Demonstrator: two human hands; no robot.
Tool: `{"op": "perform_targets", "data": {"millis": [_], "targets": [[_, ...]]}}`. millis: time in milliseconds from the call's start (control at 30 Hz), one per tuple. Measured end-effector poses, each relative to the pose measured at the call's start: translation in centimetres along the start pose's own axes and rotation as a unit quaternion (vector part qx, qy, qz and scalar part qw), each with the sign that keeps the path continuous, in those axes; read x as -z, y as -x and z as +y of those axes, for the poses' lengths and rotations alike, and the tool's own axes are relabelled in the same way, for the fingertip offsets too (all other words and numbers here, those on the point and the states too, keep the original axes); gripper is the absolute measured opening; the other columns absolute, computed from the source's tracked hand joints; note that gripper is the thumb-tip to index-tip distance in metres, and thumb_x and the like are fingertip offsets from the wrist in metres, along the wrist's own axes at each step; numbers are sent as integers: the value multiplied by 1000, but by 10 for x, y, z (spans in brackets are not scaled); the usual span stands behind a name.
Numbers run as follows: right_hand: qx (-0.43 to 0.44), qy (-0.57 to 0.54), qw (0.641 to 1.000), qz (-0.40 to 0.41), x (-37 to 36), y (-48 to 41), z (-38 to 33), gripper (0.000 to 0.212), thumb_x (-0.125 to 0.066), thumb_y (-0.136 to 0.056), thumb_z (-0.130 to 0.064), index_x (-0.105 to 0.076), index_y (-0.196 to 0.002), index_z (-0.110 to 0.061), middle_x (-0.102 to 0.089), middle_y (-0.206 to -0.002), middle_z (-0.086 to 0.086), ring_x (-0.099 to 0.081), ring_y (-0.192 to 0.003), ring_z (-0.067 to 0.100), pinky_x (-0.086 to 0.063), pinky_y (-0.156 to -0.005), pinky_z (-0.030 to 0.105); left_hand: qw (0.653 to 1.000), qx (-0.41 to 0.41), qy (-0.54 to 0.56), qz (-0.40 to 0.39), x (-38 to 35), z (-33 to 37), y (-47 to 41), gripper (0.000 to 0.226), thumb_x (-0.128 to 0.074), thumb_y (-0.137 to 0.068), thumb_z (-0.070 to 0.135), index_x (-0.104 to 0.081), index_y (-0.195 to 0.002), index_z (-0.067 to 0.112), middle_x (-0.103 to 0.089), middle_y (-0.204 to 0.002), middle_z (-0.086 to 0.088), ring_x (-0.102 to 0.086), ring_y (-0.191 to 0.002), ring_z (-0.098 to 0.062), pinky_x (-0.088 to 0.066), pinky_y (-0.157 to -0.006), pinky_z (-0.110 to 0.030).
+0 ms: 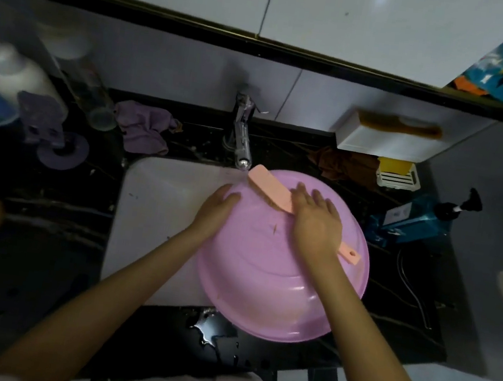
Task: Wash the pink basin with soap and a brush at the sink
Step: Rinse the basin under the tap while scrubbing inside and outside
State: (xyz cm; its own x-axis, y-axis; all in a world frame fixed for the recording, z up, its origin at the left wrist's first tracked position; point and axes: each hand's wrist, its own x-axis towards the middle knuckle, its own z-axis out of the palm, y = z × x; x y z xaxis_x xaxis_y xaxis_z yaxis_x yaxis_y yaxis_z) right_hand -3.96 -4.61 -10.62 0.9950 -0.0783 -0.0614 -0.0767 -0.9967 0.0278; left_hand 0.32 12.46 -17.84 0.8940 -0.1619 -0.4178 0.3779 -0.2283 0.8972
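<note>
One pink basin (265,272) sits over the sink (159,203). On it, the left hand (216,208) lies flat and the right hand (316,221) holds one brush (269,189).

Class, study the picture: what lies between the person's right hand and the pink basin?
The brush. The head view shows it lying under the right hand, which holds it against the basin.
</note>
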Motion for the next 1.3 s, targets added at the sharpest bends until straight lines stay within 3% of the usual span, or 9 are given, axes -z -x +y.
{"op": "perform_targets", "data": {"millis": [100, 267, 467, 667, 867, 967, 1067, 1233, 1300], "targets": [[-5, 6, 1000, 3, -3, -3, -5, 48, -49, -83, 6, -53, -130, 0, -59, -127, 18, -53, -122, 38, -38, -103, 48, 997, 46, 26, -65, 2, 21, -35, 31, -42, -98, 28, -60, -121, 17, -60, -117, 0, -52, -106, -13, -40, -95, -28], [-27, 31, 998, -42, -1, 0, -5, 51, -34, -96, -6, -31, -146, -12, -29, -154, 4, -27, -142, 25, -18, -114, 38, 957, 169, 220, -86, 6, 12, -27, 24, -50, -93, 22, -66, -77, 15, -70, -64, 5, -59, -75, -13, -46, -72, -27], [-54, 21, 997, -49, 2, 7, -14, 58, -30, -89, -8, -31, -147, -9, -26, -155, 7, -26, -141, 31, -21, -114, 41, 994, 45, 84, -50, 1, 9, -26, 31, -38, -99, 24, -61, -119, 14, -61, -120, -3, -54, -114, -16, -38, -99, -28], [-63, 37, 996, -61, 1, 2, -19, 59, -43, -90, -9, -30, -147, -12, -25, -155, 3, -25, -142, 28, -22, -113, 41, 973, 126, 147, -126, 6, 25, -49, 24, -46, -95, 22, -67, -86, 15, -70, -74, 5, -60, -85, -17, -45, -79, -29], [-78, 56, 991, -90, 2, 5, -19, 65, -51, -88, -13, -26, -148, -13, -23, -156, 3, -22, -143, 28, -20, -114, 40, 996, 16, 86, -32, 1, -9, -15, 40, -32, -100, 20, -46, -137, 18, -47, -139, 1, -41, -127, -13, -28, -109, -26], [-71, 68, 991, -86, -1, 2, -22, 65, -55, -86, -15, -31, -147, -11, -28, -154, 5, -26, -141, 30, -25, -113, 42, 992, -1, 84, -90, 3, 3, -45, 36, -40, -95, 22, -58, -124, 12, -56, -131, -8, -51, -116, -15, -35, -101, -26], [-68, 78, 991, -84, -2, -3, -24, 65, -59, -84, -17, -35, -144, -9, -32, -152, 7, -30, -139, 31, -29, -110, 42, 967, 114, 191, -127, 7, -1, -52, 28, -41, -96, 26, -66, -104, 16, -64, -115, -8, -57, -105, -18, -38, -106, -34], [-86, 84, 989, -89, -3, -2, -21, 70, -61, -84, -21, -31, -146, -13, -28, -154, 2, -26, -141, 28, -26, -111, 40, 983, 73, 164, -42, 8, -32, 1, 43, -33, -102, 35, -45, -139, 17, -46, -143, 1, -40, -133, -13, -24, -116, -32], [-86, 83, 989, -87, -3, -1, -20, 70, -61, -83, -20, -31, -146, -13, -27, -154, 2, -26, -141, 28, -26, -111, 40, 991, 13, 129, 15, 15, -49, 22, 38, -40, -100, 18, -49, -136, 13, -47, -142, -3, -42, -132, -15, -28, -111, -25]]}}
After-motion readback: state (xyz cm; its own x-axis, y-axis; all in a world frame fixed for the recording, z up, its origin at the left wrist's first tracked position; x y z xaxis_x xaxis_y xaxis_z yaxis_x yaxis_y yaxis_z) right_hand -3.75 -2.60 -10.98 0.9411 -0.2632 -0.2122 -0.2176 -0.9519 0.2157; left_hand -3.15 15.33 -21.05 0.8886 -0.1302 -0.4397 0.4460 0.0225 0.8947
